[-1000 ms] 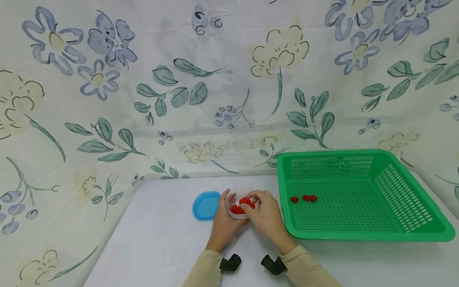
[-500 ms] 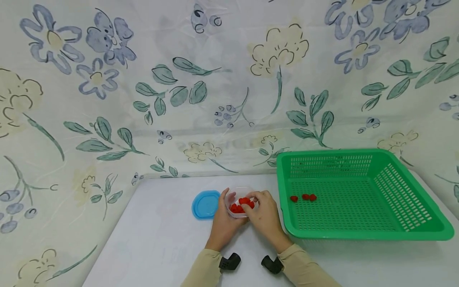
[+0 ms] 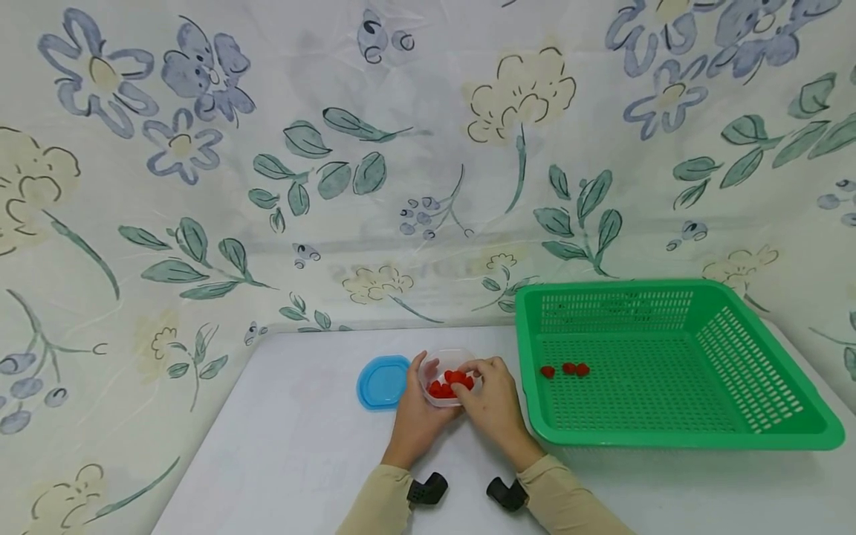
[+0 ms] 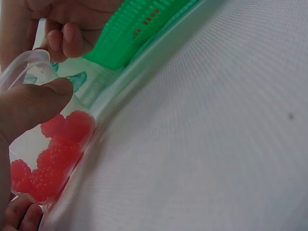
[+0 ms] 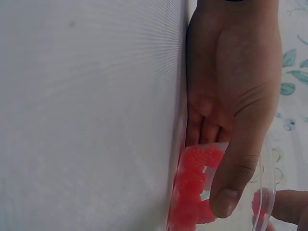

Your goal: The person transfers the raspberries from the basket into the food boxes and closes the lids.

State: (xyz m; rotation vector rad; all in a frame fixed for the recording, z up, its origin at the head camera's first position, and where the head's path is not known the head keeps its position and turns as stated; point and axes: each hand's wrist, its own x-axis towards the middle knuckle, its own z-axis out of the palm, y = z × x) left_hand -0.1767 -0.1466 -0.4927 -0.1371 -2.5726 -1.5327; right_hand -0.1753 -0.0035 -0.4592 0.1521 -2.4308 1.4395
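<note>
In the head view, my left hand (image 3: pixel 417 423) grips a small clear plastic container (image 3: pixel 430 369) that holds several red raspberries (image 3: pixel 441 390). Its thumb (image 4: pixel 53 96) lies along the container's side, while fingers of that hand show at its lower end in the left wrist view. My right hand (image 3: pixel 495 401) reaches over the rim from the right. Between its thumb and fingers it pinches a raspberry (image 5: pixel 260 204), raised near the rim above the others. Some right fingertips are hidden. A blue lid (image 3: pixel 381 383) lies just left of the container.
A large green basket (image 3: pixel 669 438) stands on the table's right side, with three raspberries (image 3: pixel 568 368) near its left wall. Behind the white table (image 3: pixel 287 431) hangs a flower-printed cloth (image 3: pixel 401 186).
</note>
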